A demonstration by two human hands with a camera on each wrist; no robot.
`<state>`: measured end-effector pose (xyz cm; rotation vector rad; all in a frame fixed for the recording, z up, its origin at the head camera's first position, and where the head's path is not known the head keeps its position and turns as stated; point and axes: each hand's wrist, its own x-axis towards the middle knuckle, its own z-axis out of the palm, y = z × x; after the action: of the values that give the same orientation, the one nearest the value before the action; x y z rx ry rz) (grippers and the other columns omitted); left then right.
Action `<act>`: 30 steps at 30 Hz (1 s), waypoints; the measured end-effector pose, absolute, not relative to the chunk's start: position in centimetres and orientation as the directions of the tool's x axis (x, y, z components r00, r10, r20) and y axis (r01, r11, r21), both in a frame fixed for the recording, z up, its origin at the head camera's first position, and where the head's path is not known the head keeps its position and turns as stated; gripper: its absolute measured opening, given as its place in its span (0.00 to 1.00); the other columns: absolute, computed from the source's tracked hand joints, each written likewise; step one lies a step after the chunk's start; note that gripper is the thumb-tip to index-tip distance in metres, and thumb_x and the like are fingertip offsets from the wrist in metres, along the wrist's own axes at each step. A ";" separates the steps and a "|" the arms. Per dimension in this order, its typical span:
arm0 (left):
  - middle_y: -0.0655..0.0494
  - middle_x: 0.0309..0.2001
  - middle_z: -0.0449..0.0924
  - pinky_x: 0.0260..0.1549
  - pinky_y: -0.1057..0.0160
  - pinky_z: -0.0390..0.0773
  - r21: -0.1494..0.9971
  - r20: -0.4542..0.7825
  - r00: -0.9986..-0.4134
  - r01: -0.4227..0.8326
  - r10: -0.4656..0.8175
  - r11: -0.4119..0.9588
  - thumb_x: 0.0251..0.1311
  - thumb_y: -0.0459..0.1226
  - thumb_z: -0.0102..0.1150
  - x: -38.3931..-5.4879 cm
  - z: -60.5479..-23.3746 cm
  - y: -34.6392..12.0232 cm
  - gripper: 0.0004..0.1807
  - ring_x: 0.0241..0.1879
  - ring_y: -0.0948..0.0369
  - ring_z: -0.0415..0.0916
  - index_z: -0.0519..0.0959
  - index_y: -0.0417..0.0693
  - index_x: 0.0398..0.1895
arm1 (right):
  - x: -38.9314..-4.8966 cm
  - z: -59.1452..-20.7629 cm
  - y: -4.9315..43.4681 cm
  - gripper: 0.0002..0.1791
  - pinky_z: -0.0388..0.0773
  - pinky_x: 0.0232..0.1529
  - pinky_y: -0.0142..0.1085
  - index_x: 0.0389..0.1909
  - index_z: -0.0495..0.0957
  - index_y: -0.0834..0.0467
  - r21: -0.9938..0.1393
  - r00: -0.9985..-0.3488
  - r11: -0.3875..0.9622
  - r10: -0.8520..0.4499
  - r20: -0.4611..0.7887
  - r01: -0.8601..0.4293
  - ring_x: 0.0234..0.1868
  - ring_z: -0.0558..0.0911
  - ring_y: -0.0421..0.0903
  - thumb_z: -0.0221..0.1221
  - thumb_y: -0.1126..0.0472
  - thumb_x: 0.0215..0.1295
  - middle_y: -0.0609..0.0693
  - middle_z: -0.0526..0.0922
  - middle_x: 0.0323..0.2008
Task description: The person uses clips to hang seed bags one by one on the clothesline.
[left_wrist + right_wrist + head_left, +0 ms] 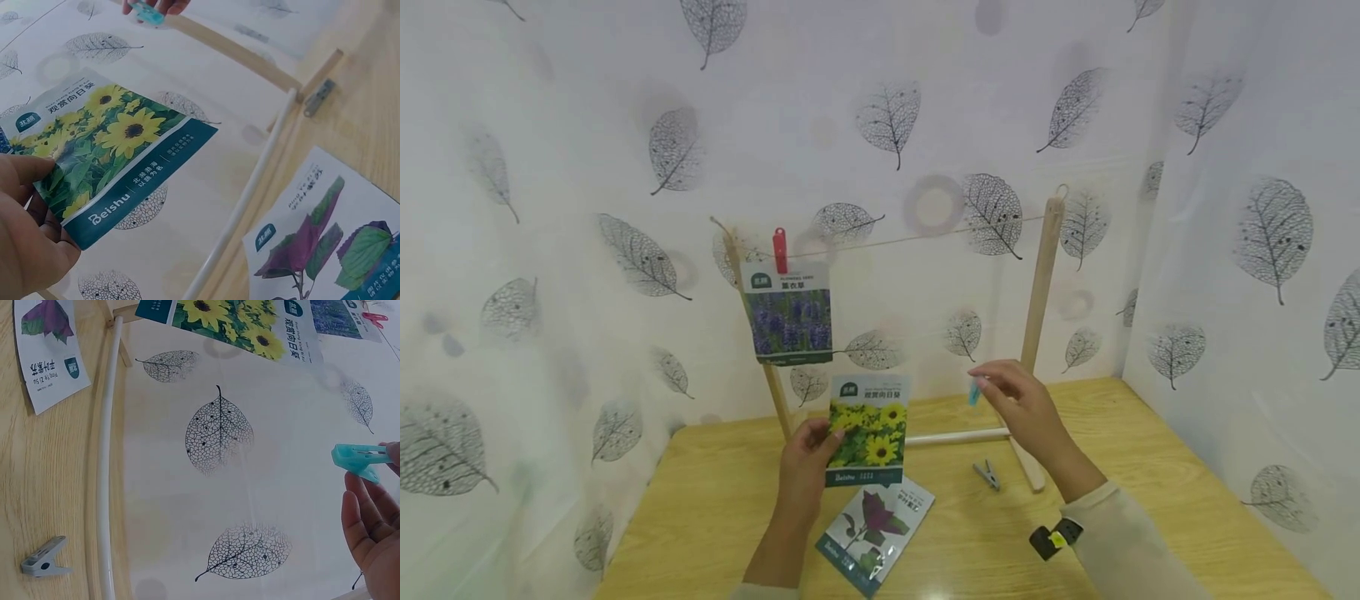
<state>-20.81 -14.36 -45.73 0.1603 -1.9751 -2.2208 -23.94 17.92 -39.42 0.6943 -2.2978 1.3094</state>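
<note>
My left hand (808, 454) pinches a sunflower seed packet (867, 433) by its left edge, holding it upright above the table. In my right hand (1018, 400) a turquoise clothespin (974, 392) is pinched between thumb and fingers, out to the right of the packet; the right wrist view shows the clothespin (356, 457) up close. Upper left of the held packet, a lavender seed packet (790, 312) hangs from a string (880, 243) under a red clothespin (780, 250). Below the left hand's packet lies a third packet with purple leaves (876, 533).
A wooden frame with a right post (1042, 283) and a left post (775, 396) carries the string, with a white bar (958, 437) low between them. A grey clothespin (987, 474) lies on the wooden table (715, 508). Leaf-printed curtains (880, 50) stand behind and at the sides.
</note>
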 end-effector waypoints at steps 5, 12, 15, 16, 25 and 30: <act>0.51 0.48 0.79 0.45 0.65 0.82 0.994 0.022 -0.979 0.043 -0.203 -0.099 0.59 0.43 0.65 -20.8 -45.5 -14.4 0.17 0.46 0.59 0.78 0.75 0.45 0.47 | -24.1 -39.2 17.5 0.12 0.77 0.44 0.30 0.52 0.78 0.44 -0.652 -0.787 0.457 -0.221 0.576 -0.605 0.46 0.78 0.35 0.53 0.57 0.72 0.44 0.78 0.52; 0.52 0.46 0.78 0.44 0.65 0.82 0.993 0.049 -0.978 0.070 -0.205 -0.095 0.59 0.43 0.64 -20.8 -45.2 -14.5 0.17 0.43 0.60 0.78 0.75 0.43 0.47 | -23.6 -37.7 16.7 0.12 0.77 0.44 0.29 0.51 0.80 0.52 -0.640 -0.787 0.482 -0.202 0.583 -0.598 0.46 0.77 0.36 0.53 0.63 0.71 0.48 0.79 0.51; 0.52 0.47 0.78 0.44 0.64 0.82 0.992 0.050 -0.979 0.072 -0.196 -0.106 0.59 0.44 0.65 -20.8 -45.0 -14.5 0.18 0.45 0.59 0.78 0.75 0.44 0.47 | -22.7 -36.3 16.2 0.12 0.78 0.45 0.30 0.51 0.80 0.56 -0.635 -0.788 0.489 -0.214 0.578 -0.598 0.47 0.78 0.38 0.53 0.64 0.71 0.51 0.79 0.51; 0.51 0.47 0.79 0.45 0.64 0.82 0.992 0.051 -0.979 0.073 -0.195 -0.107 0.59 0.44 0.65 -20.7 -45.0 -14.4 0.18 0.45 0.59 0.78 0.75 0.44 0.47 | -22.4 -35.9 16.1 0.12 0.78 0.45 0.30 0.51 0.80 0.57 -0.633 -0.788 0.492 -0.218 0.575 -0.598 0.47 0.78 0.39 0.53 0.64 0.71 0.52 0.79 0.51; 0.51 0.48 0.78 0.45 0.63 0.82 0.986 0.055 -0.980 0.083 -0.190 -0.142 0.57 0.45 0.66 -20.1 -44.7 -13.7 0.19 0.46 0.58 0.78 0.75 0.45 0.47 | -21.6 -34.4 16.3 0.12 0.77 0.44 0.27 0.50 0.80 0.59 -0.624 -0.772 0.473 -0.238 0.589 -0.622 0.46 0.78 0.40 0.52 0.65 0.71 0.54 0.78 0.51; 0.51 0.47 0.78 0.44 0.64 0.82 0.980 0.072 -0.978 0.105 -0.194 -0.166 0.57 0.44 0.67 -19.6 -44.4 -13.3 0.19 0.46 0.58 0.78 0.76 0.45 0.46 | -21.4 -33.9 16.4 0.12 0.77 0.44 0.29 0.51 0.80 0.57 -0.627 -0.766 0.455 -0.243 0.595 -0.632 0.46 0.79 0.41 0.53 0.65 0.71 0.53 0.78 0.51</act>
<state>-19.65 -13.30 -44.41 0.1030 -1.8883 -2.2576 -21.44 16.44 -33.89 0.7349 -2.2863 1.2459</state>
